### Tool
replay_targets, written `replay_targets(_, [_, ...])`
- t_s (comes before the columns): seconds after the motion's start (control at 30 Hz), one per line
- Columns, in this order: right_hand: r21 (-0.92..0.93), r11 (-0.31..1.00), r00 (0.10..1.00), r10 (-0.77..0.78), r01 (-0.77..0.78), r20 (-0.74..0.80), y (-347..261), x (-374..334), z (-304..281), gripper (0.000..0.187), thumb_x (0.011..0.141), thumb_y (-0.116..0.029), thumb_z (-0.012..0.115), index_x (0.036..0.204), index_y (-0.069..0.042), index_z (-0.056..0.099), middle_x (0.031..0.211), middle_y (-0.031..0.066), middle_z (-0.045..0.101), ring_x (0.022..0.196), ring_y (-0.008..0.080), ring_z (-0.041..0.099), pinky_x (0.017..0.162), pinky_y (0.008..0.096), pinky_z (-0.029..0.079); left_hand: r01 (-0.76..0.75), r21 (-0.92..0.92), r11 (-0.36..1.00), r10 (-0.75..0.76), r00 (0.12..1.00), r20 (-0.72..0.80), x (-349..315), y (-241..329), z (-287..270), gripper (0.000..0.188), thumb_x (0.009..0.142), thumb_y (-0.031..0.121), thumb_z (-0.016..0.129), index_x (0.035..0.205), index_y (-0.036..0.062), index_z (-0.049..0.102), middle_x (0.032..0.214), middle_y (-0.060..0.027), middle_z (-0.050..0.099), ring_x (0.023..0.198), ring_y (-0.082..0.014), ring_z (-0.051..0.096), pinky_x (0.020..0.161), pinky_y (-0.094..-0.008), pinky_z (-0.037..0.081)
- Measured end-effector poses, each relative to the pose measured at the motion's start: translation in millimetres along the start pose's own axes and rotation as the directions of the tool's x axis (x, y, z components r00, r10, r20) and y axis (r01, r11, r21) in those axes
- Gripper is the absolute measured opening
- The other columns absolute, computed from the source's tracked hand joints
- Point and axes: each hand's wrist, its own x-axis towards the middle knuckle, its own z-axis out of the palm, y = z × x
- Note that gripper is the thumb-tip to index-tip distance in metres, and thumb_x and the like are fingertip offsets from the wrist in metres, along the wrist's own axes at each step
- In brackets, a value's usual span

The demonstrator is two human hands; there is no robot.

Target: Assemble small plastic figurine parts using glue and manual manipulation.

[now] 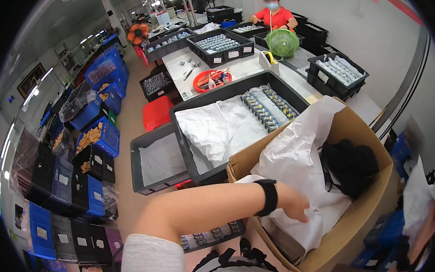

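Observation:
My left hand (293, 203), with a black band at the wrist, reaches into an open cardboard box (359, 224). Its fingers are closed on the white paper (296, 156) that rises crumpled from the box. A black fabric item (349, 166) lies in the box beside the paper. At the far right rim, my right hand (430, 219) is closed on another white sheet (415, 198); its fingers show only in part. Left of the box, a dark grey crate (197, 175) holds crumpled white paper (210, 130) and rows of small metallic and blue parts (259, 111).
A lower grey crate (140, 181) sits left of it. On the white table are a red basket of tools (212, 80), a tape dispenser (267, 64) and black part trays (220, 49). A person in red (277, 17) works behind a green fan (283, 43). Blue bins (98, 133) line the left.

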Motion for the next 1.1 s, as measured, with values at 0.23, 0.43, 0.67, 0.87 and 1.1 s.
replay_targets(0.23, [0.669, 0.670, 0.610, -0.687, 0.322, 0.395, -238, -3, 113, 0.023, 0.074, 0.007, 0.050, 0.095, 0.000, 0.056, 0.081, 0.0108, 0.056, 0.073, 0.0260, 0.055, 0.077, 0.0304, 0.039, -0.040, -0.134, 0.990, 0.019, 0.987, -0.158, -94, -29, -13, 0.053, 0.089, 0.035, 0.050, 0.127, -0.0009, 0.041, 0.121, -0.0213, 0.050, 0.111, -0.0354, 0.049, 0.094, -0.0383, 0.039])
replay_targets(0.43, [0.820, 0.540, 0.294, -0.828, 0.192, 0.477, -299, -16, 142, 0.025, 0.075, 0.004, 0.052, 0.097, -0.007, 0.059, 0.079, 0.0069, 0.057, 0.076, 0.0261, 0.055, 0.083, 0.0395, 0.036, 0.193, -0.011, 0.981, -0.193, 0.981, -0.007, -95, -26, 13, 0.052, 0.087, 0.037, 0.051, 0.126, 0.0031, 0.043, 0.107, -0.0236, 0.055, 0.096, -0.0375, 0.056, 0.083, -0.0422, 0.044])
replay_targets(0.67, [0.841, 0.530, -0.100, -0.836, 0.104, 0.539, -295, -99, 236, 0.025, 0.076, -0.006, 0.052, 0.099, -0.008, 0.062, 0.087, 0.0096, 0.064, 0.084, 0.0251, 0.060, 0.090, 0.0427, 0.035, 0.030, -0.052, 0.998, -0.024, 0.993, 0.119, -33, -11, 62, 0.051, 0.086, 0.040, 0.051, 0.116, -0.0014, 0.048, 0.097, -0.0227, 0.061, 0.094, -0.0376, 0.058, 0.081, -0.0434, 0.045])
replay_targets(0.87, [0.787, 0.612, -0.306, -0.738, 0.071, 0.601, -281, -106, 247, 0.024, 0.075, -0.011, 0.050, 0.093, -0.006, 0.066, 0.088, 0.0135, 0.065, 0.080, 0.0293, 0.060, 0.085, 0.0364, 0.043, -0.075, -0.060, 0.995, 0.075, 0.997, -0.005, -73, 12, 35, 0.045, 0.087, 0.033, 0.052, 0.113, -0.0034, 0.049, 0.095, -0.0193, 0.060, 0.091, -0.0380, 0.057, 0.081, -0.0419, 0.045])
replay_targets(1.1, [0.683, 0.723, 0.373, -0.665, 0.105, 0.647, -311, -11, 174, 0.023, 0.073, 0.006, 0.053, 0.094, 0.001, 0.062, 0.089, 0.0095, 0.062, 0.084, 0.0172, 0.059, 0.072, 0.0272, 0.047, -0.262, -0.354, 0.898, 0.048, 0.857, -0.513, -168, -9, 61, 0.037, 0.089, 0.022, 0.051, 0.114, -0.0042, 0.047, 0.107, -0.0203, 0.055, 0.100, -0.0357, 0.052, 0.084, -0.0403, 0.042])
